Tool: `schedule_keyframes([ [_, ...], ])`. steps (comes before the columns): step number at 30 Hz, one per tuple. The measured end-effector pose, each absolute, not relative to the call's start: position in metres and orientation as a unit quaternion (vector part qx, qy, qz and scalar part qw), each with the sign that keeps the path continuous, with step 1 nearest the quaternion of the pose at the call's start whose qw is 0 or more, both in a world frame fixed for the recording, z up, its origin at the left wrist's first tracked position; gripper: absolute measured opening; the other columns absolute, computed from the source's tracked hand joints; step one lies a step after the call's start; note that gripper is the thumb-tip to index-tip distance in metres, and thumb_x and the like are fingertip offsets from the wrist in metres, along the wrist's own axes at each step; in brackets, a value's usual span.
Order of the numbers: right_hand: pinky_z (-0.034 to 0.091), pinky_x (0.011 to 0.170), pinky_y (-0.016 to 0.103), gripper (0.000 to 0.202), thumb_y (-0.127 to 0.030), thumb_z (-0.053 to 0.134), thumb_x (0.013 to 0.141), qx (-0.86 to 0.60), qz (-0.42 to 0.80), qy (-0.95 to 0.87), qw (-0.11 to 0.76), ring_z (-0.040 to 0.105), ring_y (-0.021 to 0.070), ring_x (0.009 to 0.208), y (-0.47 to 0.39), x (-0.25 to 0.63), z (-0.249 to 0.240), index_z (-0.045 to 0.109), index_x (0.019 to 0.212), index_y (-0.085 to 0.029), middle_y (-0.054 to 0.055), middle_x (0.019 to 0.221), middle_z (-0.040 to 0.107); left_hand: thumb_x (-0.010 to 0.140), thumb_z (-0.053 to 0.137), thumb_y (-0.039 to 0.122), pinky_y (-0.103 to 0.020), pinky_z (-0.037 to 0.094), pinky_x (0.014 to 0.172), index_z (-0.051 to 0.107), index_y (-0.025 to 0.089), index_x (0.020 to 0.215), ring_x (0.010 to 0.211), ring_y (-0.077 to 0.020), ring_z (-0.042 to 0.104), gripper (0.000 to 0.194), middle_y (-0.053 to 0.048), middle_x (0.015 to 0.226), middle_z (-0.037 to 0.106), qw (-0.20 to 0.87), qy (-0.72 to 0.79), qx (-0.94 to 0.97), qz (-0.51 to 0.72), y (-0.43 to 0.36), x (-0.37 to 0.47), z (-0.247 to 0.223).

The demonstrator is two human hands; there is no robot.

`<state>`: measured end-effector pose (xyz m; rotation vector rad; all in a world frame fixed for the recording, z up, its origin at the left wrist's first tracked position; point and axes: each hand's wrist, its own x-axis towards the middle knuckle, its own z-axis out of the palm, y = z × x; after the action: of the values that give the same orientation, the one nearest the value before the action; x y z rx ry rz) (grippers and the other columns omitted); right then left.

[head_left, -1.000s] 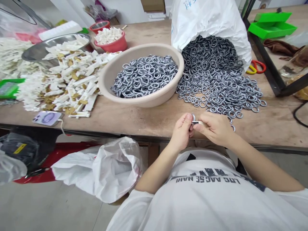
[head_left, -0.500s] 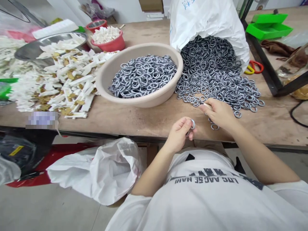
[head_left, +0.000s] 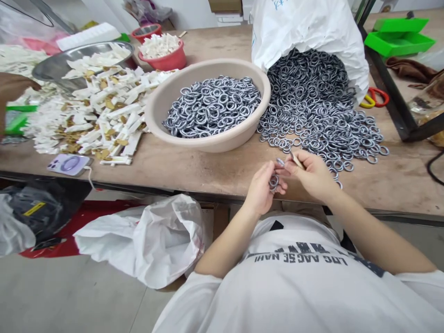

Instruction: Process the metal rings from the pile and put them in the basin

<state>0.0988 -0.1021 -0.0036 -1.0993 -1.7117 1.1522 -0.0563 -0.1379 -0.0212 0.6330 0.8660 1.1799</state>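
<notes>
My left hand (head_left: 261, 188), above the table's front edge, is closed around grey rings (head_left: 274, 181). Close beside it on the right, my right hand (head_left: 310, 175) pinches a thin tool (head_left: 297, 161) with a pale handle and a dark tip. One more ring (head_left: 280, 162) shows between the two hands, near the fingertips. Behind them, grey rings (head_left: 322, 125) spill over the table from a white sack (head_left: 308, 25). To the left of the spill stands a beige basin (head_left: 208, 144) filled with similar rings.
White and tan pieces (head_left: 107, 106) lie heaped at the left, near a steel bowl (head_left: 52, 69) and a phone (head_left: 69, 164). A person's hand (head_left: 17, 88) reaches in at the left edge. Scissors (head_left: 378, 98) and a metal frame (head_left: 391, 97) are at the right. A white bag (head_left: 163, 245) hangs below.
My right hand has come closer to my left hand, bringing the tool away from the spilled rings. Another person's hand has entered at the left. The view has shifted slightly.
</notes>
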Motion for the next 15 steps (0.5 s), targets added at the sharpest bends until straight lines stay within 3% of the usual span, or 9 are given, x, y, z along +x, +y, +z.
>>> schedule_keyframes([
  [4,0.048,0.075,0.034,0.021,-0.043,0.063,0.090,-0.445,0.437,-0.652,0.431,0.059,0.0188,0.079,-0.127,0.089,-0.012,0.064,0.091,-0.022,0.002,0.081,0.061,0.087,0.063,0.057,-0.016,0.031,0.041,0.054,0.019,0.087,0.046,-0.0058,0.044,0.039,0.006,0.058,0.047,0.682,0.387,0.312,0.536,-0.143,-0.042,-0.019],
  [10,0.045,0.074,0.029,0.024,-0.043,0.067,0.086,-0.415,0.473,-0.631,0.453,0.055,0.0153,0.076,-0.115,0.094,-0.010,0.059,0.096,-0.022,0.000,0.083,0.060,0.084,0.068,0.053,-0.016,0.024,0.041,0.045,0.019,0.078,0.045,-0.0036,0.033,0.042,0.007,0.060,0.042,0.722,0.355,0.312,0.506,-0.148,-0.047,-0.015],
  [15,0.034,0.066,0.028,0.030,-0.049,0.053,0.096,-0.428,0.333,-0.754,0.370,0.049,0.0141,0.069,-0.116,0.105,0.006,0.057,0.086,-0.020,-0.001,0.074,0.055,0.084,0.067,0.052,-0.016,0.021,0.041,0.043,0.018,0.075,0.044,-0.0034,0.031,0.042,0.007,0.058,0.039,0.737,0.343,0.287,0.507,-0.149,-0.049,-0.010],
])
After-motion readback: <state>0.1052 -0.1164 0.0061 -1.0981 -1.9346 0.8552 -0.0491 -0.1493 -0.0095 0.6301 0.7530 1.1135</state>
